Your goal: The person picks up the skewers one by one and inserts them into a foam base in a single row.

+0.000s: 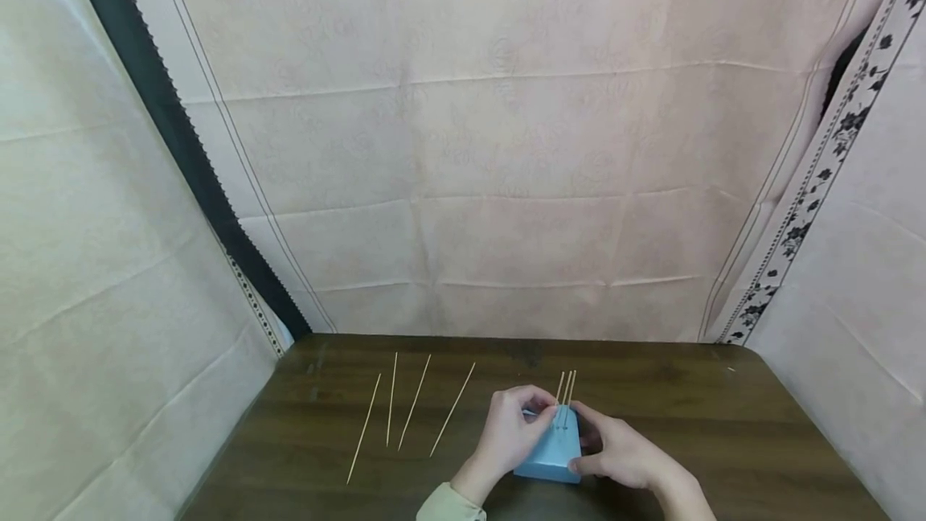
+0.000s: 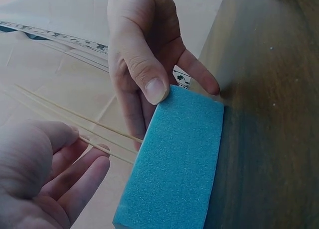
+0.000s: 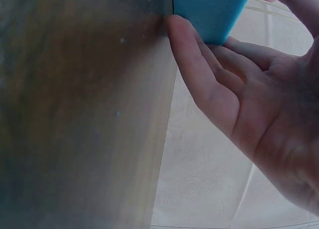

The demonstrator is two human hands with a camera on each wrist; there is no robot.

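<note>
A blue foam block point(image 1: 553, 457) stands on the brown table, with thin wooden skewers rising from its upper face. My left hand point(image 1: 510, 428) pinches one skewer point(image 2: 119, 157) between thumb and fingers low down, close over the block. Two more skewers point(image 2: 102, 131) stick up beside it, untouched by the fingertips. On the block's right side, my right hand point(image 1: 622, 453) grips it, the thumb point(image 2: 155, 91) at the near edge and the other fingers point(image 3: 187, 50) along the side and down by the table.
Several loose skewers point(image 1: 411, 404) lie spaced apart on the table point(image 1: 304, 441), left of the block. Pale cloth point(image 1: 506, 143) hangs behind the table's far edge, with more cloth point(image 1: 94, 304) at the left and right.
</note>
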